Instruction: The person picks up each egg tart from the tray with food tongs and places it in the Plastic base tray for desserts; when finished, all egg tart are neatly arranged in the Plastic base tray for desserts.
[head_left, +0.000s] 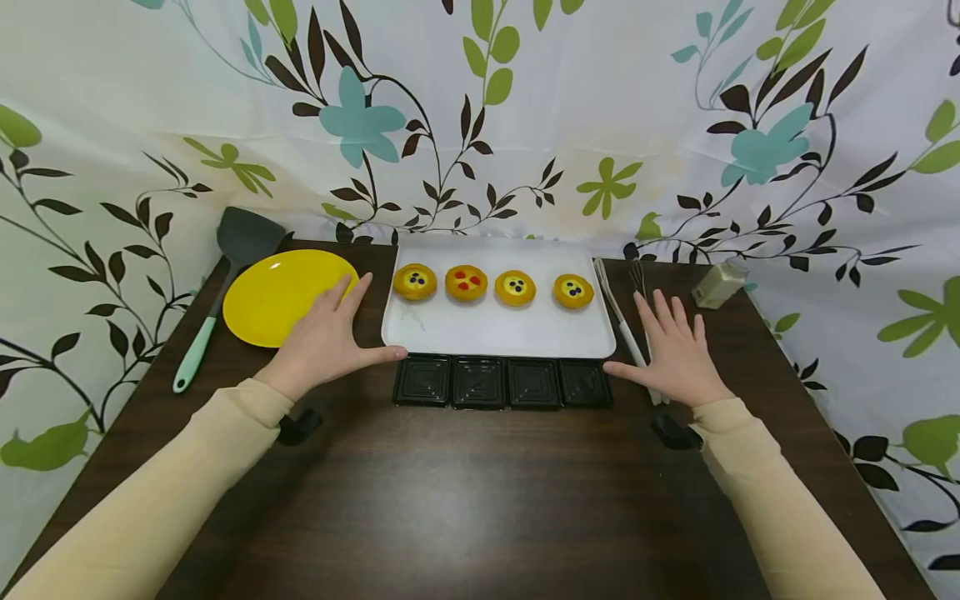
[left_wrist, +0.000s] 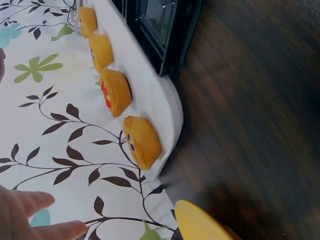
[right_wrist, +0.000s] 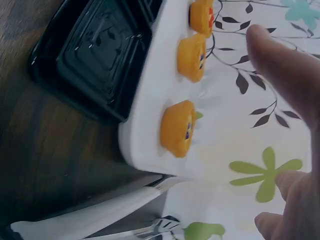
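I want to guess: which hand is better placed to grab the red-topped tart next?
Probably the left hand: it's empty and nearer the red-topped tart. The right hand is also empty, but over by the tray's right end.

Kitchen-like tabletop setup; home or studio, can't tell. Cues: spatula (head_left: 246,237), yellow plate (head_left: 273,302), tarts (head_left: 515,288) on white tray (head_left: 495,332), dark wood-grain table (head_left: 480,500), leaf-print cloth (head_left: 540,125) behind.

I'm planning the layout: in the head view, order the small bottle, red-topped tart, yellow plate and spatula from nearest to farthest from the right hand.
1. Small bottle: beyond the right hand, rightmost
2. Red-topped tart: on the white tray
3. Yellow plate: left of the tray
4. Spatula: far left
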